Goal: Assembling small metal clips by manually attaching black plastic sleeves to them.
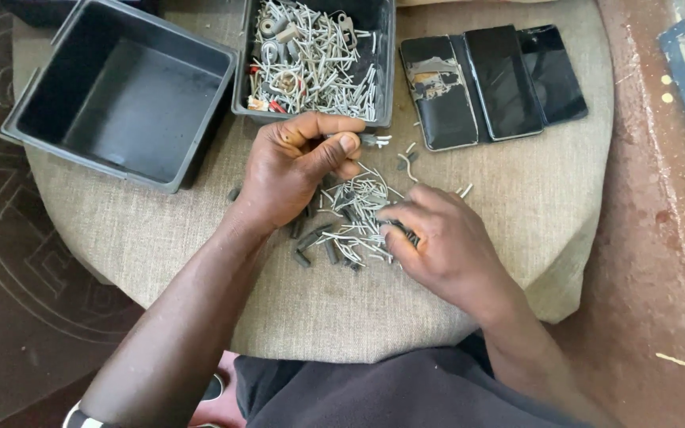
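Observation:
A heap of small grey metal clips and dark rubber sleeves lies on a round cushion covered in beige cloth. My left hand hovers over the heap's left side, its fingers closed on a few grey clips that stick out past the thumb. My right hand rests on the heap's right edge, pinching a small dark piece between thumb and fingers.
A dark plastic bin stands empty at the back left. Beside it a second bin holds several grey clips and small parts. Three dark phones lie side by side at the back right. Reddish floor lies to the right.

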